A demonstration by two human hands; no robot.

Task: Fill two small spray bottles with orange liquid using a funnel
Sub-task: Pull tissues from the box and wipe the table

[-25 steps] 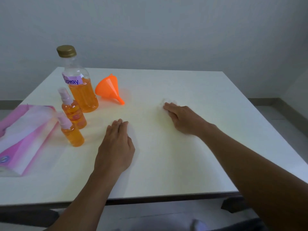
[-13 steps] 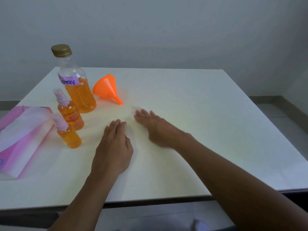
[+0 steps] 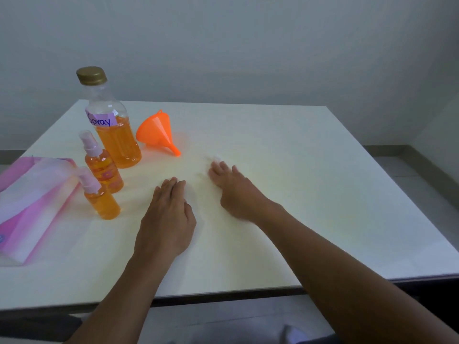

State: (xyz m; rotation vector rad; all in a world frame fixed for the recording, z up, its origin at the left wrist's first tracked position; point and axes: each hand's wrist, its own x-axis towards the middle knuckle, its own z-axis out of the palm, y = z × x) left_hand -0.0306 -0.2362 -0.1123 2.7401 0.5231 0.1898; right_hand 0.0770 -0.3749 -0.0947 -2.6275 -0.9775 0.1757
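Two small spray bottles with pink pump tops stand at the left, one (image 3: 103, 170) behind the other (image 3: 100, 202), both holding orange liquid. Behind them is a large clear bottle (image 3: 116, 142) with a gold cap and a "Spray" label, roughly half full of orange liquid. An orange funnel (image 3: 156, 132) lies on its side to its right. My left hand (image 3: 166, 217) rests flat, palm down, holding nothing. My right hand (image 3: 236, 192) is blurred and presses a small white tissue (image 3: 218, 157) onto the table, which peeks out past the fingertips.
The white table (image 3: 310, 170) stands against a grey wall. A pink and white tissue pack (image 3: 32, 202) lies at the left edge beside the spray bottles. The table's near edge runs just under my forearms.
My right hand swept left across the table with the tissue, then back to the right. My left hand and the bottles stayed put.
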